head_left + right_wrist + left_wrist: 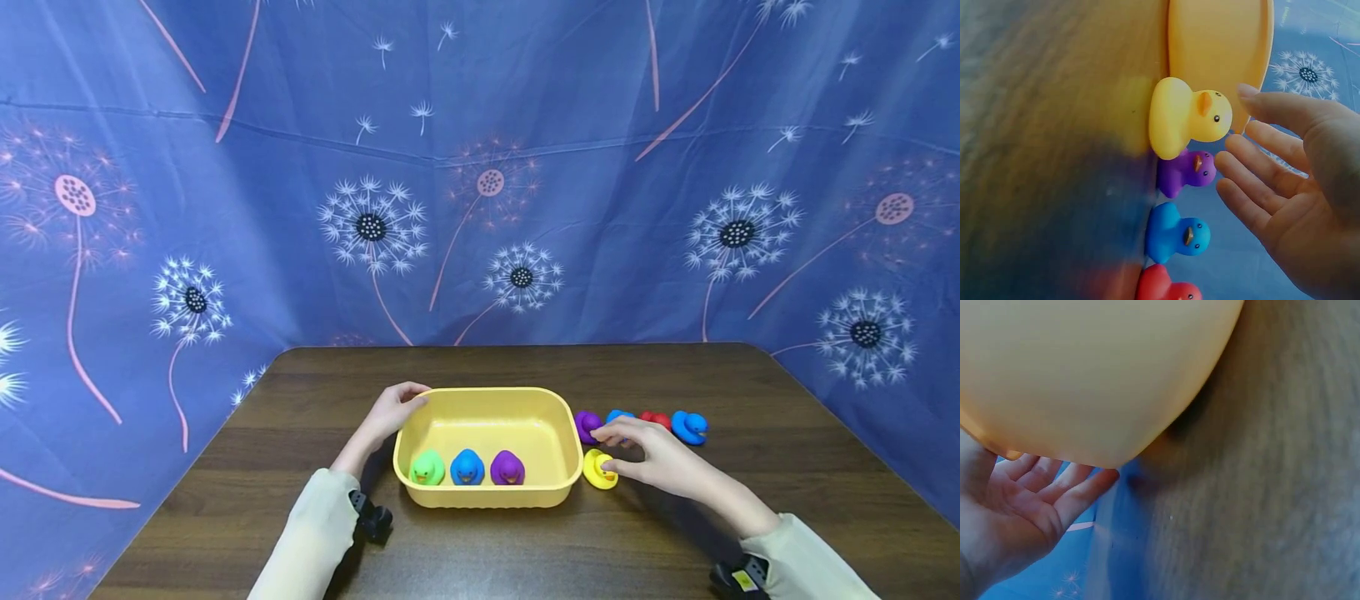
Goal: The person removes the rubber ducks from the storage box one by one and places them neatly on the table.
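A yellow plastic tub (487, 497) holds a green rubber duck (427, 468), a blue rubber duck (467, 467) and a purple rubber duck (507, 468) along its near side. My left hand (393, 410) grips the tub's far left corner, thumb at the rim and fingers against the outer wall. Just right of the tub, a yellow rubber duck (1175, 119) sits on the table. Over this duck is my right hand (652, 454), thumb and fingers spread apart. The right wrist view shows a gap between the hand and the duck's head.
Behind the right hand, a row on the wooden table (480, 558) has a purple duck (587, 427), a partly hidden blue duck (619, 414), a partly hidden red duck (657, 418) and another blue duck (689, 427). A blue dandelion-print cloth (450, 183) hangs beyond the table.
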The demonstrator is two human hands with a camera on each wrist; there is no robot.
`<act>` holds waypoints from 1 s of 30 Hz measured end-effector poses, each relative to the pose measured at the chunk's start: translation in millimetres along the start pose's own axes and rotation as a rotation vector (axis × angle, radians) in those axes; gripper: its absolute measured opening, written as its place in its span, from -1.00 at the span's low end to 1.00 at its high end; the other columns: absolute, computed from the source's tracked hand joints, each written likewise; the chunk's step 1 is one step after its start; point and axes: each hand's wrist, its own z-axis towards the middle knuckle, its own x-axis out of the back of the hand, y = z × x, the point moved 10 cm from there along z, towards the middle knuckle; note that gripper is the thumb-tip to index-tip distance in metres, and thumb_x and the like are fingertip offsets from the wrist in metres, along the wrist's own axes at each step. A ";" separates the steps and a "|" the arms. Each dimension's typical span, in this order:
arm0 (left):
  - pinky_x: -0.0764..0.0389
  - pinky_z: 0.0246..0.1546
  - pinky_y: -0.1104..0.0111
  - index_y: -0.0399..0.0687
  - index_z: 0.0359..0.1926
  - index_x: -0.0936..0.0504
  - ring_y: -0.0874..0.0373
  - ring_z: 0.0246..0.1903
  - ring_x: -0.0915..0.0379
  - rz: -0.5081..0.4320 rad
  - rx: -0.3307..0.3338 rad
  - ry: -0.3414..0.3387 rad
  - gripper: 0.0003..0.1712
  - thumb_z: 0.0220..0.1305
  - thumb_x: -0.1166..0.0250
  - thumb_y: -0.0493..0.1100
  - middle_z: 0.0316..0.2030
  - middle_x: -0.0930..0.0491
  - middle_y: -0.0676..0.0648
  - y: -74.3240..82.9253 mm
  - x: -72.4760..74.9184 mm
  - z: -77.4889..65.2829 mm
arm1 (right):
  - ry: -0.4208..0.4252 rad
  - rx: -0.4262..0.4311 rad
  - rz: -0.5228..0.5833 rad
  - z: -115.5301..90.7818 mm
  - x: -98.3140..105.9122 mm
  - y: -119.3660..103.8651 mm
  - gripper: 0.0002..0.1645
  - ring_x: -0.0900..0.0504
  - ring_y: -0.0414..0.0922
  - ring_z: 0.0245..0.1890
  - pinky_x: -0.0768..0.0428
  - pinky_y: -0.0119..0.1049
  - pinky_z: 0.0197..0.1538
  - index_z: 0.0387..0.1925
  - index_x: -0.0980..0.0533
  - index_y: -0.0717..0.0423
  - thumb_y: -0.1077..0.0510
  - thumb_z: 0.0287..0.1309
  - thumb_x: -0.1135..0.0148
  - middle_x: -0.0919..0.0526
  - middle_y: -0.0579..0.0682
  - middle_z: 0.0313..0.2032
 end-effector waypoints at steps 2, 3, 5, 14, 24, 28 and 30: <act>-0.53 -0.32 0.39 -0.29 -0.06 -0.59 0.15 -0.31 -0.52 0.005 0.001 0.010 -0.71 0.25 -0.18 -0.21 -0.20 -0.63 -0.19 -0.3 0.1 1.1 | 0.028 0.005 -0.011 2.5 3.5 -1.3 -0.55 -0.60 -0.12 -0.22 -0.59 -0.24 -0.16 -0.06 -0.56 0.16 0.05 0.01 -0.37 -0.65 -0.03 -0.18; -0.52 -0.33 0.40 -0.29 -0.07 -0.60 0.16 -0.31 -0.52 0.009 0.000 0.014 -0.71 0.25 -0.18 -0.21 -0.21 -0.63 -0.18 0.1 0.3 1.4 | 0.045 0.010 -0.013 3.6 5.5 -2.4 -0.57 -0.61 -0.11 -0.23 -0.60 -0.24 -0.17 -0.07 -0.57 0.14 0.07 0.00 -0.38 -0.65 -0.03 -0.19; -0.51 -0.33 0.41 -0.27 -0.09 -0.61 0.15 -0.31 -0.52 0.011 -0.001 0.022 -0.72 0.24 -0.20 -0.19 -0.23 -0.64 -0.18 1.1 0.9 1.6 | 0.080 0.027 -0.010 5.9 9.8 -6.0 -0.61 -0.61 -0.10 -0.24 -0.61 -0.22 -0.19 -0.09 -0.58 0.14 0.11 -0.01 -0.38 -0.65 -0.04 -0.21; -0.49 -0.22 0.40 -0.23 -0.08 -0.61 0.06 -0.16 -0.53 0.008 -0.040 0.078 -0.72 0.28 -0.17 -0.16 -0.18 -0.64 -0.17 12.9 7.0 1.3 | 0.160 0.085 0.037 17.6 14.9 -19.3 -0.65 -0.65 -0.13 -0.27 -0.62 -0.29 -0.18 -0.13 -0.58 0.10 0.26 -0.04 -0.38 -0.65 -0.05 -0.24; -0.49 -0.23 0.36 -0.26 -0.11 -0.62 0.03 -0.20 -0.53 0.010 -0.094 0.108 -0.76 0.29 -0.16 -0.21 -0.23 -0.65 -0.18 18.7 0.7 0.8 | 0.175 0.219 0.058 34.7 0.8 -42.9 -0.64 -0.58 -0.18 -0.38 -0.59 -0.30 -0.32 -0.18 -0.59 0.05 0.32 -0.10 -0.41 -0.63 -0.10 -0.31; -0.52 -0.21 0.33 -0.21 -0.16 -0.65 0.06 -0.20 -0.54 0.030 -0.087 0.113 -0.78 0.30 -0.16 -0.19 -0.21 -0.66 -0.16 16.4 0.7 -0.6 | 0.125 0.191 0.068 41.1 -9.2 -45.9 -0.65 -0.60 -0.15 -0.33 -0.60 -0.30 -0.25 -0.16 -0.59 0.07 0.30 -0.07 -0.40 -0.64 -0.11 -0.29; -0.52 -0.20 0.33 -0.20 -0.17 -0.65 0.06 -0.20 -0.54 0.028 -0.084 0.119 -0.79 0.29 -0.16 -0.19 -0.22 -0.66 -0.16 15.3 1.2 -0.7 | 0.098 0.169 0.066 44.4 -13.2 -47.2 -0.65 -0.60 -0.15 -0.29 -0.61 -0.30 -0.20 -0.14 -0.59 0.08 0.27 -0.05 -0.39 -0.65 -0.08 -0.25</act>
